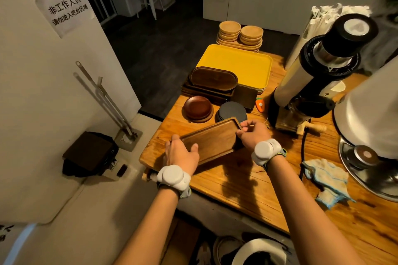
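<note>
left hand [182,154] | right hand [254,133] | tray [212,141]: brown wood (rectangular, raised rim)

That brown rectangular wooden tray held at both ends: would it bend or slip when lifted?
The brown rectangular wooden tray looks like solid wood, so it is probably stiff and should not sag. The left hand and right hand grip opposite ends, hinting at width more than weight. Its raised rim offers a hold, so slipping seems unlikely.
</note>
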Available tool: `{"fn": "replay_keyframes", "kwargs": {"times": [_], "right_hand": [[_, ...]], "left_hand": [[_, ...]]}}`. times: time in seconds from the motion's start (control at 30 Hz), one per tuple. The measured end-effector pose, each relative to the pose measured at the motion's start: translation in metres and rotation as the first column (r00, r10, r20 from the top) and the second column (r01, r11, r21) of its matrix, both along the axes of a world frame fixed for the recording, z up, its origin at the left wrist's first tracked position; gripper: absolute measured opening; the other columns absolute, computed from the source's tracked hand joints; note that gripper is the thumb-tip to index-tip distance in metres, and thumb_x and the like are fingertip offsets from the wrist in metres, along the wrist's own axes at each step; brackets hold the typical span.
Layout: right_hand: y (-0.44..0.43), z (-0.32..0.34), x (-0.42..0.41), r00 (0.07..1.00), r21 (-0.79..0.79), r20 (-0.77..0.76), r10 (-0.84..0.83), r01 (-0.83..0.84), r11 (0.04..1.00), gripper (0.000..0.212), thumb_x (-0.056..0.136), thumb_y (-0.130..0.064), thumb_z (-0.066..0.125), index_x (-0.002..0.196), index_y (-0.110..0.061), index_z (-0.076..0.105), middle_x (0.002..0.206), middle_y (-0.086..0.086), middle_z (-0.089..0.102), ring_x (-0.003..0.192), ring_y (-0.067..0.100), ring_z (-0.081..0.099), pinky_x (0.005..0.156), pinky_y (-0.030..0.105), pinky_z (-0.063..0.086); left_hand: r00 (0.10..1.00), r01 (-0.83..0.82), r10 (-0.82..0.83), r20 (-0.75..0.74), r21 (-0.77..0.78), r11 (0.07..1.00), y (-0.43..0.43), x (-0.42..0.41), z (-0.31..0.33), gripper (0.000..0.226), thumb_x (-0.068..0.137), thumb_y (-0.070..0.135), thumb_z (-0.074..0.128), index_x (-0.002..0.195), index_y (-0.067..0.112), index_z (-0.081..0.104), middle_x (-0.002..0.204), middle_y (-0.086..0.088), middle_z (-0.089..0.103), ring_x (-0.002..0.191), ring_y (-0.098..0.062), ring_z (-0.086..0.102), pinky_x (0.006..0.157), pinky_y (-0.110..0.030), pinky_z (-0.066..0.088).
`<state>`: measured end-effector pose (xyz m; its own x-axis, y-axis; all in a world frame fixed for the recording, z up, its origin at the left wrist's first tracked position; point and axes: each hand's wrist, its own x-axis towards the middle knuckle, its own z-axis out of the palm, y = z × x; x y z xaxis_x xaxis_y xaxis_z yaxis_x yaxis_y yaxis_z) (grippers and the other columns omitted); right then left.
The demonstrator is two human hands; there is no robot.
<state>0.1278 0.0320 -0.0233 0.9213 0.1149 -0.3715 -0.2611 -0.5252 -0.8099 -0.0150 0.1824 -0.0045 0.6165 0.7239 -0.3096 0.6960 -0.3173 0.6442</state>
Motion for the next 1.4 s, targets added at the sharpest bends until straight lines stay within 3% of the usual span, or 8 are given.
{"fn": "replay_keyframes", "kwargs": {"times": [0.13, 0.33, 0.5, 0.63, 0.8, 1.1, 1.27, 1.4], "right_hand": [[0.010, 0.016, 0.024, 0.998, 0.040, 0.065, -0.027, 0.024, 0.999, 0.015, 0.086, -0.009, 0.065, 0.097, -0.015, 0.058, 0.079, 0.001, 0.056, 0.078, 0.019, 0.055, 0.075, 0.032, 0.047], [0.030, 0.037, 0.067, 0.991, 0.102, 0.101, -0.084, 0.073, 0.992, 0.018, 0.085, -0.016, 0.070, 0.097, -0.018, 0.057, 0.088, 0.002, 0.062, 0.087, 0.022, 0.060, 0.088, 0.039, 0.051], [0.047, 0.043, 0.096, 0.993, 0.218, 0.081, -0.084, 0.064, 0.974, 0.025, 0.088, -0.017, 0.070, 0.107, -0.013, 0.054, 0.101, 0.007, 0.061, 0.080, 0.022, 0.056, 0.060, 0.023, 0.044], [0.058, 0.036, 0.121, 0.993, 0.231, 0.037, -0.109, 0.097, 0.968, 0.030, 0.086, -0.016, 0.072, 0.109, -0.011, 0.054, 0.103, 0.011, 0.063, 0.082, 0.025, 0.059, 0.074, 0.031, 0.048], [0.070, 0.023, 0.142, 0.993, 0.216, 0.001, -0.122, 0.119, 0.969, 0.046, 0.086, -0.016, 0.073, 0.126, -0.007, 0.054, 0.116, 0.007, 0.061, 0.093, 0.018, 0.057, 0.079, 0.025, 0.043], [0.074, 0.011, 0.148, 0.994, 0.158, 0.042, -0.098, 0.090, 0.983, 0.053, 0.086, -0.023, 0.072, 0.133, -0.008, 0.053, 0.126, 0.006, 0.062, 0.106, 0.020, 0.059, 0.083, 0.022, 0.041], [0.060, 0.015, 0.138, 0.993, 0.189, 0.057, -0.108, 0.096, 0.977, 0.048, 0.087, -0.021, 0.071, 0.130, -0.007, 0.054, 0.124, 0.009, 0.062, 0.108, 0.023, 0.059, 0.093, 0.030, 0.048], [0.040, 0.021, 0.122, 0.992, 0.242, 0.052, -0.112, 0.096, 0.966, 0.036, 0.088, -0.020, 0.069, 0.122, -0.011, 0.060, 0.119, 0.006, 0.064, 0.111, 0.026, 0.060, 0.100, 0.043, 0.050]], "left_hand": [[0.996, 0.060, -0.065, 0.064, 0.080, 0.995, 0.021, 0.033, 0.017, 0.051, 0.090, 0.033, 0.063, 0.133, 0.013, 0.044, 0.138, -0.012, 0.047, 0.129, -0.032, 0.047, 0.101, -0.044, 0.044], [0.979, 0.118, -0.148, 0.138, 0.204, 0.972, 0.060, 0.097, 0.043, 0.044, 0.091, 0.033, 0.062, 0.127, 0.012, 0.048, 0.129, -0.011, 0.052, 0.121, -0.031, 0.052, 0.097, -0.043, 0.045], [0.966, 0.134, -0.181, 0.184, 0.243, 0.961, 0.093, 0.153, 0.051, 0.041, 0.090, 0.030, 0.062, 0.126, 0.014, 0.050, 0.124, -0.009, 0.058, 0.114, -0.029, 0.058, 0.091, -0.040, 0.050], [0.955, 0.184, -0.233, 0.183, 0.251, 0.950, 0.111, 0.196, 0.048, 0.044, 0.088, 0.032, 0.063, 0.127, 0.014, 0.050, 0.124, -0.008, 0.061, 0.114, -0.029, 0.059, 0.093, -0.040, 0.051], [0.941, 0.260, -0.301, 0.158, 0.237, 0.936, 0.125, 0.232, 0.035, 0.052, 0.086, 0.035, 0.065, 0.131, 0.013, 0.050, 0.126, -0.010, 0.061, 0.116, -0.029, 0.059, 0.095, -0.037, 0.048], [0.938, 0.299, -0.332, 0.103, 0.246, 0.922, 0.133, 0.246, 0.004, 0.054, 0.088, 0.036, 0.065, 0.133, 0.011, 0.049, 0.131, -0.012, 0.058, 0.122, -0.031, 0.055, 0.100, -0.038, 0.045], [0.947, 0.259, -0.301, 0.117, 0.278, 0.925, 0.125, 0.238, 0.005, 0.054, 0.090, 0.037, 0.061, 0.135, 0.010, 0.048, 0.133, -0.014, 0.055, 0.123, -0.032, 0.053, 0.101, -0.041, 0.045], [0.931, 0.167, -0.265, 0.250, 0.354, 0.920, 0.103, 0.220, 0.014, 0.037, 0.092, 0.026, 0.059, 0.125, 0.010, 0.053, 0.132, -0.013, 0.050, 0.123, -0.029, 0.050, 0.101, -0.035, 0.040]]}}
